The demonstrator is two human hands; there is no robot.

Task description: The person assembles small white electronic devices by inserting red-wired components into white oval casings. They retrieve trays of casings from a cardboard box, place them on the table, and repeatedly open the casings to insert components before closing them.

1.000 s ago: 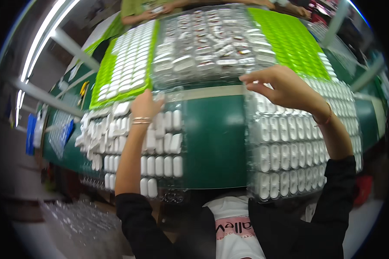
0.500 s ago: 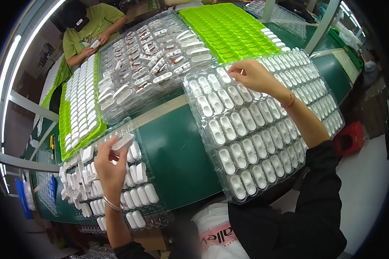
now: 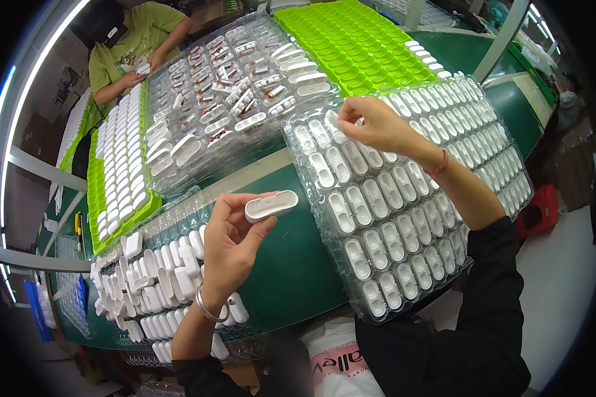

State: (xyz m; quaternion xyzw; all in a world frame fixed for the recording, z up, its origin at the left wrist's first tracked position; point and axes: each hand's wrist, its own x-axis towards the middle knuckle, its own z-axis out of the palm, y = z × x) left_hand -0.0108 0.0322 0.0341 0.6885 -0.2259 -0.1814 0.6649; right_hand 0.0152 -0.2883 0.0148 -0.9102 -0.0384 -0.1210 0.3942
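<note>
In my left hand (image 3: 235, 235), the thumb and fingers grip a white oval plastic shell (image 3: 271, 206) with its hollow side showing. It is held above the green table, between two trays. My right hand (image 3: 377, 124) is over the far left corner of a clear tray (image 3: 318, 228) filled with rows of white oval shells (image 3: 358, 258). The right thumb and index finger are pinched close beside a shell in the far row; whatever is between the fingertips is hidden. Below and left of my left hand, more white shells (image 3: 155, 291) lie in a loose pile and in rows.
Clear trays of small parts (image 3: 225, 86) stand at the far middle. A bright green tray (image 3: 351, 46) is behind the right tray; another green tray (image 3: 122, 165) holds white pieces at left. Across the table a person in a green shirt (image 3: 132, 56) handles a white piece. A red stool (image 3: 540, 212) stands at right.
My left hand has moved right from above the pile, bringing the shell over the green table and turning its hollow side into view. My right hand has shifted slightly left and down.
</note>
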